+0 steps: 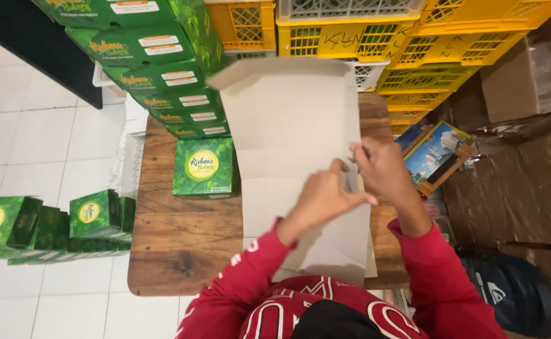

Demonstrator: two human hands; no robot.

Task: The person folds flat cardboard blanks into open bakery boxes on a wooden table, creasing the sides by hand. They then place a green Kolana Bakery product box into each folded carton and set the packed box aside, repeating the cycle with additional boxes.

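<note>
Both hands are gripping the right edge of a flat grey cardboard blank (288, 132) lying at frame centre on the wooden worktop (175, 245). Left hand (319, 198) and right hand (382, 169) fingers are pinched narrow on the fold. A green box (203, 166) is sitting just left.

Wooden plank surface (181, 242), dark knot near its front left corner. Flat grey cardboard sheet (291, 135) lies unfolded across the right half, running from the back edge to the front edge and hanging over the front. Green square box (204, 167) sits just left of the sheet, near the back left corner. White tile floor (31, 125) to the left carries a row of green boxes (49, 226), close to the surface's left edge.
</note>
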